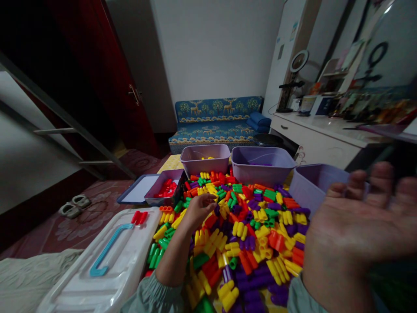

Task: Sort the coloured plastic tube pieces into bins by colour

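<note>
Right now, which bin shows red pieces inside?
The leftmost bin, with red pieces. The second bin shows yellow pieces, the third bin purple pieces; inside the rightmost bin, I can't tell.

Place: a home
Sofa (216, 124): deer-patterned, twelve o'clock
Dressing table (312, 134): mirror (397, 52), two o'clock
Red door (104, 69): ten o'clock

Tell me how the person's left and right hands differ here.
The left hand is over the plastic pieces, fingers bent; the right hand is at the right of the pile, fingers spread. The left shows its back, the right its open palm. The right looks larger in view than the left. Both emerge from grey-green sleeves.
</note>
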Available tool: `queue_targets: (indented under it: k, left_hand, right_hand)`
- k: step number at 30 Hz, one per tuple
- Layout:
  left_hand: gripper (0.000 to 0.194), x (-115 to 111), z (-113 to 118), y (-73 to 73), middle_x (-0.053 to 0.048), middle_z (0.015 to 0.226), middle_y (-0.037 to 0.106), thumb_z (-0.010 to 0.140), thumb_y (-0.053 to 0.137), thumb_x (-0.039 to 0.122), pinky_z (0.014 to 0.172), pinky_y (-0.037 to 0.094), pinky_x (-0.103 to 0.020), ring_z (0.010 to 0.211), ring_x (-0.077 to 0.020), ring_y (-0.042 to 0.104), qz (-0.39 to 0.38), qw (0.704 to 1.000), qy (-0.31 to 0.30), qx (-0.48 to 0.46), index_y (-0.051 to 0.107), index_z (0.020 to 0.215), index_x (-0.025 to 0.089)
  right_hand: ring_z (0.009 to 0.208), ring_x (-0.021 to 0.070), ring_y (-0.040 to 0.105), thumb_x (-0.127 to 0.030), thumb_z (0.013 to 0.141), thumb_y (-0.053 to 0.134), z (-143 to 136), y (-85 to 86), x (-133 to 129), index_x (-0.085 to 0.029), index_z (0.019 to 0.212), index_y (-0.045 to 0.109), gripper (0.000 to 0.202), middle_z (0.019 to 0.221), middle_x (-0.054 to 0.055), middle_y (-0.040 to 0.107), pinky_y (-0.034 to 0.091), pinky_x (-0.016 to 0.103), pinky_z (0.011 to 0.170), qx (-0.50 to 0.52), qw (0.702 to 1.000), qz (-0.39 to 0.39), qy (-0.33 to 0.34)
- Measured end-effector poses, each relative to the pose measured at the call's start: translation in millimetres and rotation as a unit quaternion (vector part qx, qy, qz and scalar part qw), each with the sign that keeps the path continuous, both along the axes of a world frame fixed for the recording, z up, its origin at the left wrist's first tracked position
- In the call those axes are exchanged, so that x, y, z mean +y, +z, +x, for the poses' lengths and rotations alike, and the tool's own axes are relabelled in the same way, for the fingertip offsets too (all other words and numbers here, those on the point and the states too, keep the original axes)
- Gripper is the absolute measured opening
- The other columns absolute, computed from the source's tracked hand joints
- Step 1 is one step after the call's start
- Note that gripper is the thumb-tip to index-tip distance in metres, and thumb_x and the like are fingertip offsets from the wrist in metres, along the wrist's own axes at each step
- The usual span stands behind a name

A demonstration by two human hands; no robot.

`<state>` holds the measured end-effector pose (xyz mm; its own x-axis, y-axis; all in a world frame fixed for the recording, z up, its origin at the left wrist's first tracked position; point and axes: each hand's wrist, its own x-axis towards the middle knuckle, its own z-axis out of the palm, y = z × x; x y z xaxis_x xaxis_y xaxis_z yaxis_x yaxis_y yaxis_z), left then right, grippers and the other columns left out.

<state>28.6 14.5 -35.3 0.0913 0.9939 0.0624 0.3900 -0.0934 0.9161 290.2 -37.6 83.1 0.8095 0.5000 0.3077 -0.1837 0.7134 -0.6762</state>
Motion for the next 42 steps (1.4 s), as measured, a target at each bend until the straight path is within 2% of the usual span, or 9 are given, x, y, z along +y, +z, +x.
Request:
queue_targets:
  k: [2,5,7,12,16,21,26,31,42]
  left_hand:
    - [0.037,-1.5,-0.9,-2.0,-0.010,0.094,0.070,0.073,0.064,0.028,0.073,0.048,-0.027,0.081,-0.0191,0.064,0.023,0.997,-0.001,0.079,0.068,0.106,0.012]
    - [0.045,-4.9,-0.8,-4.9,-0.010,0.103,0.069,0.070,0.066,0.023,0.076,0.048,-0.029,0.086,-0.0205,0.064,0.047,0.982,-0.016,0.180,0.066,0.115,0.016]
    - [0.053,-7.1,0.5,-6.2,-0.010,0.105,0.067,0.069,0.069,0.025,0.076,0.048,-0.030,0.087,-0.0218,0.063,0.058,0.973,-0.035,0.219,0.063,0.121,0.018]
    - [0.061,-11.3,8.4,-4.7,-0.010,0.104,0.064,0.069,0.070,0.026,0.079,0.048,-0.032,0.089,-0.0241,0.063,0.059,0.962,-0.046,0.262,0.058,0.128,0.022]
    - [0.058,-12.1,15.6,-3.4,-0.010,0.100,0.063,0.070,0.069,0.023,0.082,0.047,-0.033,0.090,-0.0244,0.062,0.069,0.958,-0.045,0.275,0.060,0.127,0.023]
    - [0.049,-9.1,14.8,-5.8,-0.010,0.096,0.065,0.068,0.065,0.018,0.079,0.047,-0.031,0.086,-0.0227,0.061,0.082,0.956,-0.052,0.275,0.066,0.117,0.018]
    - [0.045,-7.4,0.4,-0.3,-0.008,0.091,0.066,0.067,0.060,0.014,0.074,0.046,-0.028,0.079,-0.0188,0.060,0.089,0.960,-0.054,0.259,0.068,0.112,0.015]
    - [0.047,-9.1,-16.4,13.8,-0.006,0.091,0.067,0.067,0.063,0.017,0.074,0.046,-0.026,0.080,-0.0186,0.061,0.074,0.958,-0.060,0.269,0.067,0.114,0.019]
    - [0.031,-9.7,-22.6,18.7,-0.007,0.090,0.071,0.070,0.062,0.016,0.070,0.046,-0.025,0.080,-0.0198,0.064,0.075,0.966,-0.051,0.242,0.072,0.099,0.016]
  right_hand:
    - [0.083,0.0162,0.063,-0.039,0.084,0.048,-13.7,-7.7,14.8,-0.028,0.099,0.060,0.022,0.103,0.002,0.066,0.048,0.033,0.063,-0.009,0.999,0.014,0.028]
    - [0.059,0.0132,0.059,-0.037,0.081,0.055,-33.1,-34.0,42.3,-0.021,0.087,0.063,0.018,0.075,0.000,0.066,0.046,0.029,0.057,-0.155,0.975,-0.093,0.132]
    - [0.069,0.0169,0.064,-0.035,0.080,0.057,-43.3,-59.3,58.0,-0.019,0.088,0.064,0.019,0.078,0.003,0.069,0.050,0.031,0.066,-0.317,0.902,-0.198,0.217]
    - [0.113,0.0274,0.058,-0.015,0.068,0.067,-61.5,-113.8,72.6,-0.019,0.121,0.060,0.053,0.122,0.012,0.063,0.042,0.041,0.099,-0.626,0.663,-0.349,0.217]
    - [0.118,0.0290,0.054,-0.015,0.068,0.067,-71.3,-126.0,69.9,-0.021,0.126,0.057,0.059,0.126,0.013,0.059,0.040,0.041,0.099,-0.696,0.593,-0.343,0.215]
    - [0.100,0.0237,0.062,-0.018,0.072,0.063,-80.1,-120.7,67.2,-0.022,0.106,0.065,0.035,0.106,0.007,0.067,0.045,0.033,0.084,-0.688,0.587,-0.350,0.244]
    - [0.080,0.0179,0.064,-0.021,0.071,0.065,-87.8,-114.2,62.9,-0.020,0.098,0.066,0.027,0.090,0.003,0.069,0.047,0.028,0.071,-0.637,0.640,-0.307,0.299]
    - [0.087,0.0187,0.065,-0.022,0.073,0.065,-99.5,-116.2,60.0,-0.020,0.101,0.066,0.028,0.098,0.005,0.070,0.049,0.030,0.079,-0.593,0.685,-0.264,0.330]
    - [0.088,0.0189,0.066,-0.019,0.075,0.062,-107.8,-116.3,57.5,-0.020,0.097,0.069,0.023,0.097,0.005,0.071,0.050,0.030,0.080,-0.570,0.708,-0.231,0.347]
